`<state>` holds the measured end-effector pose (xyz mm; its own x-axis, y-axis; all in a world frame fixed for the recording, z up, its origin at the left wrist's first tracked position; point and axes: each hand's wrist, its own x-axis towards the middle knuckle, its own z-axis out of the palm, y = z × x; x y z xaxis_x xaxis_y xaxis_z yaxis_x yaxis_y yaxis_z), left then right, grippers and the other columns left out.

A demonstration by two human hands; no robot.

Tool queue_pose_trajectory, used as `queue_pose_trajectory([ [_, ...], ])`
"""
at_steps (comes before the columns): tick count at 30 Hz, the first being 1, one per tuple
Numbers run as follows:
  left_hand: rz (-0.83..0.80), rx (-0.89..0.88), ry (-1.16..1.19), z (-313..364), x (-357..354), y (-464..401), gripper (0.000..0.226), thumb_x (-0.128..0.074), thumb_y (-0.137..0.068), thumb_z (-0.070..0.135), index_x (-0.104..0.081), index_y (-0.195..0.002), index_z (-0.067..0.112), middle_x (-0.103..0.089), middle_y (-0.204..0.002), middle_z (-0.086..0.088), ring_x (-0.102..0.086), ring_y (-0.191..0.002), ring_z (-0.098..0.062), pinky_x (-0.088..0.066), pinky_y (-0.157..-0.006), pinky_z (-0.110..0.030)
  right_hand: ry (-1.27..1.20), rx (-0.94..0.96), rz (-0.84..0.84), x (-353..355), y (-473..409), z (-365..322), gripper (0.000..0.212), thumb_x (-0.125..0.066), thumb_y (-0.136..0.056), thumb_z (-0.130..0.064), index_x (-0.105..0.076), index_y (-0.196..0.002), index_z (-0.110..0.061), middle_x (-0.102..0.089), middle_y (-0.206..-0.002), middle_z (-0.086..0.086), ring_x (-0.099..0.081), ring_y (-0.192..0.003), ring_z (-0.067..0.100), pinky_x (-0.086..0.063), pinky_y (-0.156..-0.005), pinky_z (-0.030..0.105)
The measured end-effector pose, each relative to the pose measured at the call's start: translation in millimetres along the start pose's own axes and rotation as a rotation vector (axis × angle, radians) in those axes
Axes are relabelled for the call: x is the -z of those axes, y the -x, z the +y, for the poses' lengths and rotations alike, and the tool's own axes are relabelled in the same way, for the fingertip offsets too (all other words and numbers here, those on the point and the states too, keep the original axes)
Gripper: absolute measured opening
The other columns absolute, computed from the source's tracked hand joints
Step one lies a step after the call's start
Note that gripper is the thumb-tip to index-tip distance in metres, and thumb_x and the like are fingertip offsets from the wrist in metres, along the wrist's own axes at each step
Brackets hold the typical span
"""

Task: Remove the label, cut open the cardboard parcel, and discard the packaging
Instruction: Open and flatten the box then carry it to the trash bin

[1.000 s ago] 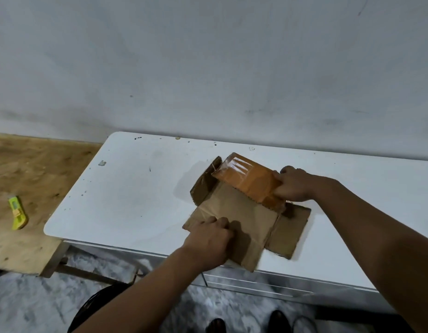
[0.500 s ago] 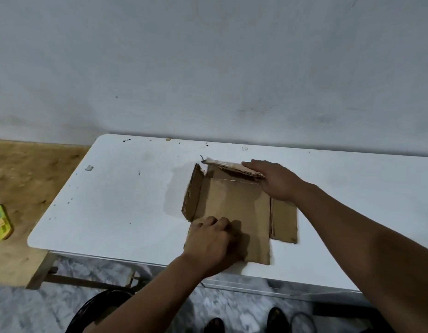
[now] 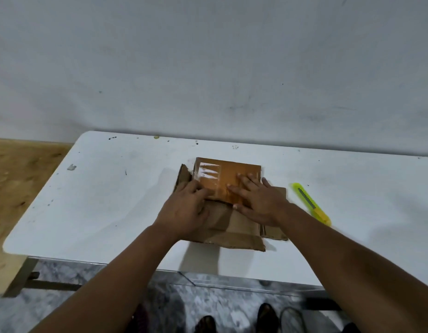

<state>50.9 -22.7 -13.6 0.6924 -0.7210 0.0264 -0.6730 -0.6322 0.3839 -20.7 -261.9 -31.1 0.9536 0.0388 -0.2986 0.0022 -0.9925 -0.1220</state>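
The brown cardboard parcel (image 3: 234, 233) lies cut open and flattened on the white table (image 3: 107, 200). Its orange-taped flap (image 3: 232, 170), with a patch of clear glossy tape at its left, is folded down over the middle. My left hand (image 3: 184, 210) rests palm down on the left part of the cardboard, fingertips at the taped flap's near left corner. My right hand (image 3: 261, 203) presses flat on the taped flap with fingers spread. Neither hand holds anything. A yellow-green utility knife (image 3: 310, 203) lies on the table just right of the cardboard.
A grey wall stands right behind the table. A lower wooden surface (image 3: 20, 183) adjoins the table on the left. The table's near edge runs just below the cardboard, with marbled floor and my shoes (image 3: 205, 324) beneath.
My right hand folded the taped flap forward and down onto the cardboard and now presses it flat. My left hand opened and slid up to the flap. The view shifted; the knife now shows at the right.
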Motion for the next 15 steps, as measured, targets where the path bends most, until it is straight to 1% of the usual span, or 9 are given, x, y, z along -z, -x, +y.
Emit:
queue_pose_trajectory([
  [2,-0.079,0.041,-0.112,-7.3,3.5,-7.2,0.07,-0.057,-0.08,0.039,-0.049,-0.147,0.021,-0.048,-0.147,-0.009,-0.038,-0.137,-0.035,-0.045,-0.107,-0.051,-0.061,-0.004,0.011,5.6,-2.6,0.1,0.062,-0.039,-0.093,-0.062,-0.018,-0.15,-0.047,-0.003,-0.165,-0.001,-0.002,-0.152,0.026,-0.005,-0.121,0.046],
  [4,-0.255,0.099,-0.172,-17.3,4.2,-14.5,0.091,-0.065,-0.082,0.045,-0.022,-0.16,0.025,-0.02,-0.166,-0.004,-0.013,-0.152,-0.032,-0.036,-0.116,-0.053,-0.11,-0.011,0.019,8.9,-4.1,-0.6,0.062,-0.046,-0.091,-0.058,-0.025,-0.148,-0.047,-0.008,-0.165,-0.001,-0.004,-0.152,0.025,-0.006,-0.121,0.045],
  [6,-0.409,0.139,-0.216,-26.4,6.6,-21.5,0.102,-0.064,-0.085,0.054,-0.003,-0.163,0.031,0.003,-0.171,0.005,0.002,-0.157,-0.027,-0.033,-0.118,-0.052,-0.131,-0.018,0.005,8.6,-4.8,-1.4,0.062,-0.047,-0.091,-0.057,-0.025,-0.149,-0.046,-0.006,-0.165,-0.001,-0.002,-0.152,0.026,-0.006,-0.121,0.046],
  [7,-0.438,0.125,-0.251,-29.6,7.6,-24.2,0.102,-0.061,-0.086,0.059,0.0,-0.163,0.032,0.008,-0.171,0.008,0.003,-0.157,-0.025,-0.031,-0.117,-0.053,-0.133,-0.019,-0.009,6.5,-4.9,-1.3,0.062,-0.046,-0.092,-0.056,-0.023,-0.149,-0.045,-0.003,-0.165,-0.002,0.001,-0.152,0.026,-0.005,-0.121,0.047],
  [9,-0.454,0.071,-0.311,-36.5,8.8,-27.1,0.097,-0.049,-0.087,0.068,0.001,-0.163,0.034,0.008,-0.171,0.01,0.002,-0.157,-0.025,-0.029,-0.116,-0.052,-0.135,-0.016,-0.027,1.1,-5.1,-0.5,0.062,-0.042,-0.095,-0.055,-0.017,-0.151,-0.046,0.004,-0.165,-0.003,0.007,-0.152,0.025,-0.002,-0.121,0.047],
  [10,-0.458,0.053,-0.323,-39.9,10.0,-28.2,0.095,-0.04,-0.085,0.073,-0.001,-0.163,0.035,0.005,-0.172,0.01,0.0,-0.156,-0.025,-0.029,-0.116,-0.051,-0.132,-0.014,-0.03,-1.3,-5.1,0.3,0.062,-0.04,-0.096,-0.055,-0.015,-0.151,-0.046,0.007,-0.165,-0.003,0.009,-0.152,0.024,-0.001,-0.12,0.047],
  [12,-0.454,0.04,-0.325,-47.0,12.5,-31.1,0.097,-0.017,-0.075,0.078,-0.006,-0.162,0.038,-0.003,-0.171,0.012,-0.006,-0.155,-0.024,-0.03,-0.115,-0.049,-0.126,-0.011,-0.031,-5.3,-6.5,1.8,0.062,-0.038,-0.096,-0.055,-0.012,-0.151,-0.045,0.01,-0.165,-0.004,0.013,-0.151,0.023,0.002,-0.12,0.047],
  [13,-0.444,0.04,-0.319,-49.7,13.0,-32.6,0.098,-0.01,-0.071,0.079,-0.008,-0.162,0.04,-0.007,-0.171,0.013,-0.009,-0.154,-0.024,-0.03,-0.114,-0.049,-0.128,-0.01,-0.031,-6.7,-7.4,2.5,0.062,-0.037,-0.096,-0.056,-0.011,-0.151,-0.045,0.011,-0.165,-0.004,0.014,-0.151,0.023,0.002,-0.12,0.047],
  [15,-0.436,0.046,-0.31,-51.5,13.2,-36.0,0.098,-0.009,-0.071,0.08,-0.012,-0.161,0.043,-0.012,-0.17,0.015,-0.013,-0.152,-0.025,-0.03,-0.114,-0.05,-0.127,-0.005,-0.033,-9.0,-9.9,5.3,0.064,-0.037,-0.094,-0.058,-0.008,-0.151,-0.046,0.013,-0.164,-0.005,0.015,-0.151,0.022,0.003,-0.12,0.047],
])
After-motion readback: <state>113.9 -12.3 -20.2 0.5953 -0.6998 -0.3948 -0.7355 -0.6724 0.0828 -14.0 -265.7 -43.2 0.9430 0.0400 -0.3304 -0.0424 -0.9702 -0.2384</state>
